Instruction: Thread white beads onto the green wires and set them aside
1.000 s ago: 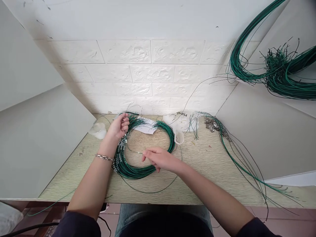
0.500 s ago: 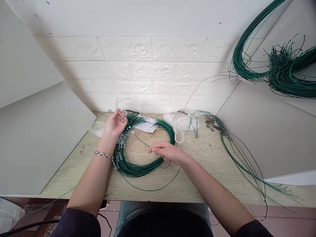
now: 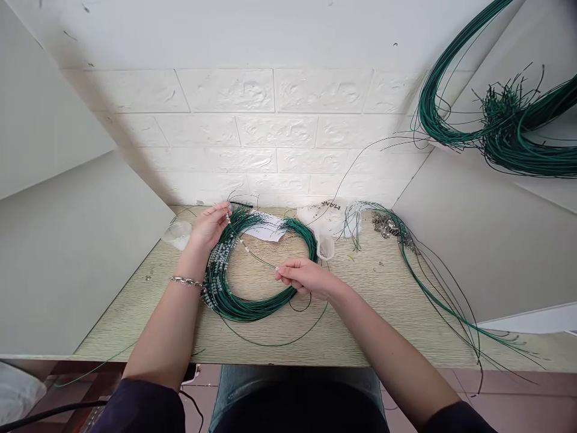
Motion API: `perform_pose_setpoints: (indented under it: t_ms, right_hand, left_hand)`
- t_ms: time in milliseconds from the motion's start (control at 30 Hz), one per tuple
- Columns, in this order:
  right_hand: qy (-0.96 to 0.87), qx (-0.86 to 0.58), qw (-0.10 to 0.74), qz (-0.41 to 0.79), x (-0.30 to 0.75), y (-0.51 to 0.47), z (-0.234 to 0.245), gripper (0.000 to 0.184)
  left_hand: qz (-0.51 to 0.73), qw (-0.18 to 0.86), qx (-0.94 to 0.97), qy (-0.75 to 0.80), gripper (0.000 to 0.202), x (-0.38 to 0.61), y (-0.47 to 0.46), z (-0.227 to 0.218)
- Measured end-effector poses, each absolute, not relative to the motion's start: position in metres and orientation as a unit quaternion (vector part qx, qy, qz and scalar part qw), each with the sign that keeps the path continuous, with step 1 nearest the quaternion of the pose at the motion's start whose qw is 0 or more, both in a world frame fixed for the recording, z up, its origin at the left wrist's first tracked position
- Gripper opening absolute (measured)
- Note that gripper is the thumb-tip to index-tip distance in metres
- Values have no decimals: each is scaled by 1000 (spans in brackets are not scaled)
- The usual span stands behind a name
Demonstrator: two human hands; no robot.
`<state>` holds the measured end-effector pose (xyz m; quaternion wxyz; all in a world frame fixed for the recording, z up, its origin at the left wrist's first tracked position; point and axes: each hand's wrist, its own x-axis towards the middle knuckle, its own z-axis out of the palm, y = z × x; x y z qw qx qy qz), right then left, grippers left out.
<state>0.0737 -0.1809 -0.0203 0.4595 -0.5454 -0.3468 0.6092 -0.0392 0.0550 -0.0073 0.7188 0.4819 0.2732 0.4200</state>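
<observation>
A thin green cord [image 3: 260, 260] with small white beads on it stretches between my two hands. My left hand [image 3: 211, 225], at the upper left, pinches its beaded upper end. Lower down, my right hand [image 3: 304, 278] pinches the cord between thumb and fingertips, close to a white bead. Beneath both hands a large coil of green cords [image 3: 252, 310] lies on the table, its left side covered with rows of pale beads. Loose cord ends fan out at the back of the coil.
A white paper [image 3: 269, 231] lies behind the coil. Beside it are a marked plastic bag [image 3: 327, 216] and a small clear cup [image 3: 325, 246]. Small metal parts [image 3: 388, 227] and loose green cords [image 3: 421, 282] lie right. Another green bundle [image 3: 505, 129] hangs upper right. A clear container [image 3: 177, 233] stands left.
My left hand has closed its fingers from a more open pose, turning over toward the cord's upper end. My right hand stays nearly in place, still pinching the cord.
</observation>
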Motion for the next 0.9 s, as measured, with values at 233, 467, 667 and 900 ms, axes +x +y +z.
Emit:
perform_pose_setpoints:
  t_ms: [233, 467, 667, 900]
  right_hand:
    - [-358, -554, 427, 618, 77, -185, -19, 23]
    - [-384, -528, 411, 636, 79, -185, -17, 38]
    - [-384, -518, 406, 647, 78, -186, -14, 50]
    - [-345, -543, 453, 617, 74, -178, -19, 24]
  left_hand:
    - [442, 739, 433, 266, 18, -38, 53, -4]
    - [448, 763, 398, 241, 22, -33, 47, -1]
    - [441, 771, 403, 221, 25, -31, 40, 1]
    - [450, 760, 403, 241, 14, -30, 41, -2]
